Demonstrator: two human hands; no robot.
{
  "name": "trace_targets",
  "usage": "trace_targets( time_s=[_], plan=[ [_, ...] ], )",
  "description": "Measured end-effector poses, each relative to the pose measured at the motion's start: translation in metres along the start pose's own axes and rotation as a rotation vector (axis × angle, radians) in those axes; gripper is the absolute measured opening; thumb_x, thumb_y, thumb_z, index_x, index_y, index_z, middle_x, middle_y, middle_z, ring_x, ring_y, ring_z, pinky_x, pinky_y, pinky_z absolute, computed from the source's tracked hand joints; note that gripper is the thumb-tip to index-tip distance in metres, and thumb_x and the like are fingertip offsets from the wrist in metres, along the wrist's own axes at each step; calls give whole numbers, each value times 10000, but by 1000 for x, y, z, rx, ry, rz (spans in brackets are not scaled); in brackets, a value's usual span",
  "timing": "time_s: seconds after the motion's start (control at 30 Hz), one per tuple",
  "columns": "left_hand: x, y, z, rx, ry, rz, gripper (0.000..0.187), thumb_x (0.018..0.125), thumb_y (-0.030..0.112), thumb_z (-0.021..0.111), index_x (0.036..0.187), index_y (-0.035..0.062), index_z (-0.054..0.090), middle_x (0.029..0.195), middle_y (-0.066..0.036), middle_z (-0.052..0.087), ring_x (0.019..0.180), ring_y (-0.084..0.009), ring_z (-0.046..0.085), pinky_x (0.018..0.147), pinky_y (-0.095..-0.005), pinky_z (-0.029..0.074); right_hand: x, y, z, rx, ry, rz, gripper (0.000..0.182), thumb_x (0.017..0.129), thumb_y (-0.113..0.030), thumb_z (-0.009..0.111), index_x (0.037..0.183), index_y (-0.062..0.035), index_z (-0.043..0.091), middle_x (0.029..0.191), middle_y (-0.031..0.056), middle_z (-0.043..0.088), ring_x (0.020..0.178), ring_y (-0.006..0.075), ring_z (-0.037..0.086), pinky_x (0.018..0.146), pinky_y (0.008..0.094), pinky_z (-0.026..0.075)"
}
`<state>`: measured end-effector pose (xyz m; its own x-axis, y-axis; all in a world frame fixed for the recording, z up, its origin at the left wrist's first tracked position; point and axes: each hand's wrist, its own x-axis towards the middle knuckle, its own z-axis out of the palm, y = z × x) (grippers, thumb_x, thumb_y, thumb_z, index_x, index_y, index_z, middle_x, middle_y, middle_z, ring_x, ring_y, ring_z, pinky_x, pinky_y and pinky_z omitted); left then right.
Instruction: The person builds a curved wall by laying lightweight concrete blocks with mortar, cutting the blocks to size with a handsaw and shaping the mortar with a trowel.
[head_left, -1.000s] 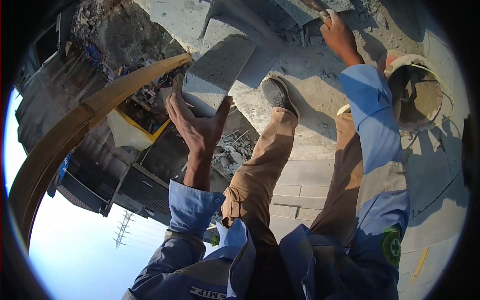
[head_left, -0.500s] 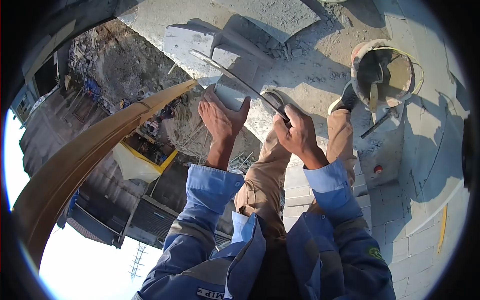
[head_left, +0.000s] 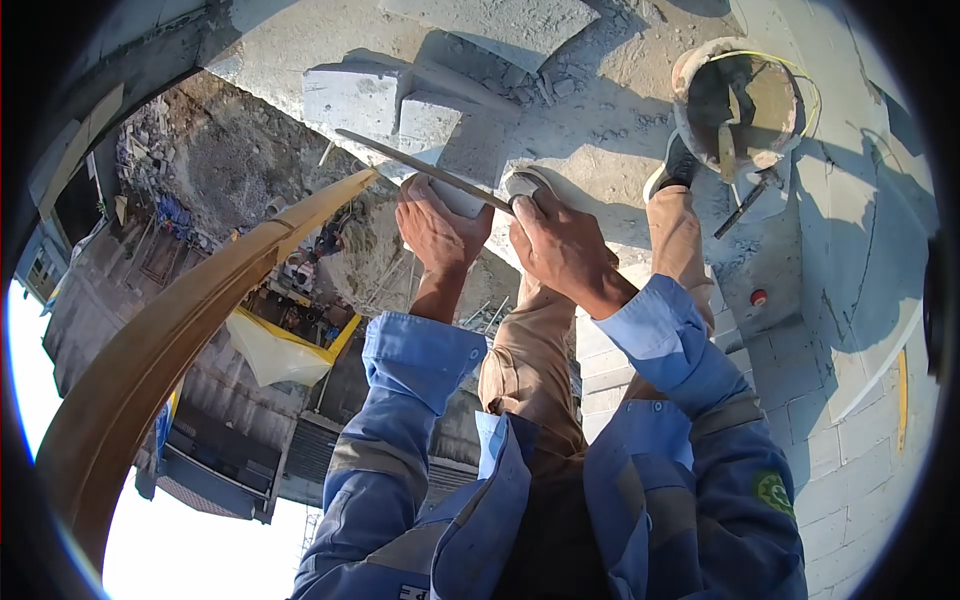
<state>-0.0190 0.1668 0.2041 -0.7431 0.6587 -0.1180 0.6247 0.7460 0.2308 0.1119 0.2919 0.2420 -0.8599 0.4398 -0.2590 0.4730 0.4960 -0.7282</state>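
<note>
Head view: from the left, a long wooden pole (head_left: 230, 270) angles in, its tip close to the left edge of the concrete slab (head_left: 600, 170). Beyond it, two spare blocks (head_left: 350, 97) sit by that edge. Next comes the left hand (head_left: 440, 225), thumb spread from the fingers and cupped around a grey block (head_left: 458, 198) at the slab's left edge; whether the slab bears its weight I cannot tell. A long blade (head_left: 400, 162) crosses over the block, its end gripped in the right hand (head_left: 560, 240), fingers curled round; the handle is hidden. To work well here, I would seat the block firmly inward from the edge, hold the left thumb and fingertips clear of the blade, and guide it with a firm wrist, feet planted. Farther right, near the wall, stands a smeared bucket (head_left: 688, 95).

As for writing, the chest label (head_left: 412, 592) is cut off and not safely readable; the green sleeve badge (head_left: 772, 492) shows a pale mark, no legible letters.
</note>
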Motion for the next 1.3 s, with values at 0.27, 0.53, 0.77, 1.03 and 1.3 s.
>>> trace_targets(
  time_s=[0.27,0.53,0.77,1.03,1.3],
  plan=[
    [1,-2,1,-1,17,13,813,619,420,853,1218,-10,511,1091,-192,560,979,-386,565,851,-480,447,-12,-1,-4,76,-44,121,197,913,-170,631,992,2,576,874,197,635,710,387,669,571,446,557],
    [3,-2,0,-34,17,27,816,612,387,848,1240,1,497,1093,-186,556,994,-381,561,864,-474,440,-1,9,-5,17,-204,123,297,927,-224,622,1088,18,563,854,228,656,689,394,671,575,460,554],
    [4,0,-1,-37,16,19,825,606,365,845,1255,4,486,1107,-181,555,1007,-381,556,880,-470,432,11,41,37,-122,-200,-89,244,905,-269,656,932,-34,593,689,98,611,584,246,662,514,372,522],
    [3,1,-2,-21,-48,-28,831,610,383,844,1260,7,487,1110,-179,559,1013,-383,554,857,-475,422,14,39,47,-249,-280,-100,235,892,-238,653,920,-16,581,684,142,648,554,277,674,459,391,524],
    [2,-3,3,26,20,64,836,618,394,840,1258,-20,498,1107,-198,573,1026,-397,558,874,-488,434,7,24,20,-25,-252,130,198,890,-164,637,1023,-22,602,855,217,673,673,366,699,548,430,562]
  ],
)
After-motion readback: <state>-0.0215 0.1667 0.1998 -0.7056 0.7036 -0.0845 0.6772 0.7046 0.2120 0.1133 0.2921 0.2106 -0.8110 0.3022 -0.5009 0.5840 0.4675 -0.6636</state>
